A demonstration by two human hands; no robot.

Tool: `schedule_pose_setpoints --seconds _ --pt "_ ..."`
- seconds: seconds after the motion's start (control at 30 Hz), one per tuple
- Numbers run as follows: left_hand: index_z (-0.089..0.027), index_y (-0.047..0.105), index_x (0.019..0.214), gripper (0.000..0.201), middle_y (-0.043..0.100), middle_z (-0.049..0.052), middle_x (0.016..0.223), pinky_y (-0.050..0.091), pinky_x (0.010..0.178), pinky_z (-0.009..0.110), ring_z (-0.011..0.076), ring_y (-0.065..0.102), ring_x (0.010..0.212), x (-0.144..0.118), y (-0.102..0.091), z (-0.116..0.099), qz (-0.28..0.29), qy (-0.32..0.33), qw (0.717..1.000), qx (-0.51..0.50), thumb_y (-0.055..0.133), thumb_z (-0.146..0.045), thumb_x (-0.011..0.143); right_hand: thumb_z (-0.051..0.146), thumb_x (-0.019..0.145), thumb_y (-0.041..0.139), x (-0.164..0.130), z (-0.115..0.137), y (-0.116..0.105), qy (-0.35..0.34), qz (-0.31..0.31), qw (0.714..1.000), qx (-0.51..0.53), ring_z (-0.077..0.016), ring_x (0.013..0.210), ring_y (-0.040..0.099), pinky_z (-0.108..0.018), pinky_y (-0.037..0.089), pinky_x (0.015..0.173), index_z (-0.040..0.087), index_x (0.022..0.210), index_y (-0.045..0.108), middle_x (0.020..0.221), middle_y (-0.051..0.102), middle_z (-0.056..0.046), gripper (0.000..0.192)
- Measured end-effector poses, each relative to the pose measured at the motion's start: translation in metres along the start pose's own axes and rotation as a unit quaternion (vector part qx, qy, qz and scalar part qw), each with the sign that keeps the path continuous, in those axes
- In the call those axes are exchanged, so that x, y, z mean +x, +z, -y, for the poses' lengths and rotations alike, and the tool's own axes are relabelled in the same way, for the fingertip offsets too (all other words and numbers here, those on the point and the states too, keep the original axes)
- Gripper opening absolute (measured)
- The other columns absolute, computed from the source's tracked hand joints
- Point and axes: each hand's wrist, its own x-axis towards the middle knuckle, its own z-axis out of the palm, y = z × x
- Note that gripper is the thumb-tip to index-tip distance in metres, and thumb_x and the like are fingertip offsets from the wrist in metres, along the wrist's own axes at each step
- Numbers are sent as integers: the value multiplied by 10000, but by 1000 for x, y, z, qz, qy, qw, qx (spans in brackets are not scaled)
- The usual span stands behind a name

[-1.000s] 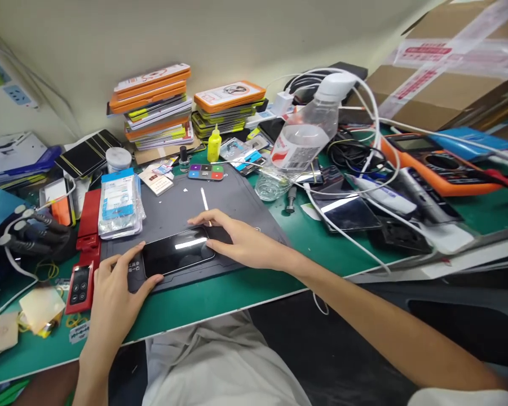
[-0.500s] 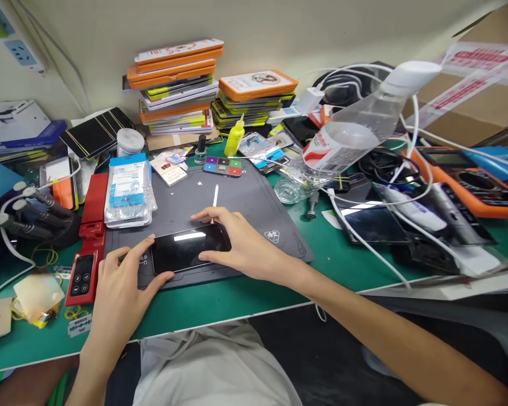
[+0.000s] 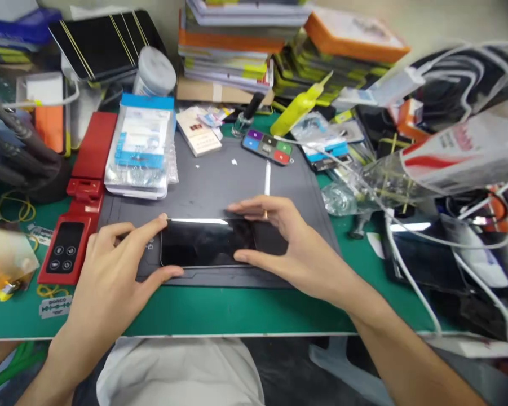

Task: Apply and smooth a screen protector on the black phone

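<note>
A smartphone [image 3: 203,242] with a black, glossy screen lies flat on the dark grey work mat [image 3: 211,180]. My left hand [image 3: 114,270] grips its left end, index finger on the far corner and thumb along the near edge. Around the right end is my right hand [image 3: 291,242], its thumb over the near side and its fingers at the far side. A thin white stick with a tan end, seemingly a cigarette [image 3: 267,180], sticks up from between those fingers. Under the right palm a darker patch appears; whether it belongs to the phone I cannot tell.
On the left stand a red device [image 3: 65,248] and bagged packets [image 3: 141,152]. A yellow squeeze bottle [image 3: 294,113], a black-capped bottle [image 3: 249,115] and a coloured palette [image 3: 267,148] line the mat's far side. A plastic bottle [image 3: 452,152] leans among white cables at right.
My view has come closer and tilted down, so the bench things look larger. My right hand's thumb and fingers look further apart at the phone's right end. The left hand keeps its grip.
</note>
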Motion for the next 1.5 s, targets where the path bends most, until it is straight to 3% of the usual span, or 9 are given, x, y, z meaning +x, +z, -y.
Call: schedule_pose_setpoints --seconds 0.2,0.4,0.73,0.97,1.07,1.17,1.3,1.5 --pt "-204 584 1610 610 553 120 1245 403 1080 372 234 542 1222 -4 2 2 -8 1 1000 -6 576 -565 1119 462 1099 669 0 -3 -3 -18 11 1000 19 143 1465 510 145 390 1300 243 1576 399 1499 497 53 590" --pt "-257 522 1665 654 583 98 1246 436 1054 388 228 559 1115 -5 1 4 5 6 1000 -3 591 -583 1102 321 1127 604 2 2 -5 -18 28 997 76 120 1483 510 126 417 1312 188 1558 371 1491 502 18 507" --pt "-165 564 1617 608 549 98 1192 392 979 370 223 536 1068 -3 4 10 -37 59 997 16 543 -522 1126 407 1120 599 7 -3 4 26 7 985 168 112 1413 558 128 457 1266 89 1506 350 1491 499 -40 559" --pt "-187 645 1578 620 539 79 1232 401 995 327 207 502 1019 -11 14 13 -74 30 997 5 620 -556 1081 544 1108 628 8 -14 -3 17 91 986 139 141 1487 493 175 377 1290 112 1560 311 1553 458 -32 701" --pt "-165 663 1547 644 542 70 1213 397 1001 323 215 501 1044 -13 16 10 -92 28 995 -14 772 -480 996 554 1106 649 5 -22 -6 11 100 987 122 124 1517 480 155 375 1313 148 1564 311 1575 437 -28 700" --pt "-123 665 1508 641 552 69 1184 385 983 312 216 469 1057 -13 16 6 -110 29 993 -26 802 -427 960 564 1091 673 3 -25 -6 9 107 989 99 128 1505 490 156 386 1295 179 1553 316 1563 449 -14 700" --pt "-121 657 1512 601 559 80 1163 372 978 311 218 469 1054 -14 14 2 -106 30 994 -27 725 -459 1020 548 1084 686 1 -21 2 -13 65 996 58 151 1465 511 171 393 1266 174 1519 362 1528 483 11 660" --pt "-97 626 1510 552 593 89 1180 348 974 344 238 454 1085 -14 13 4 -88 38 995 -10 626 -454 1089 632 1019 743 0 -17 15 28 16 999 36 152 1428 536 191 390 1227 163 1514 457 1511 504 23 739"
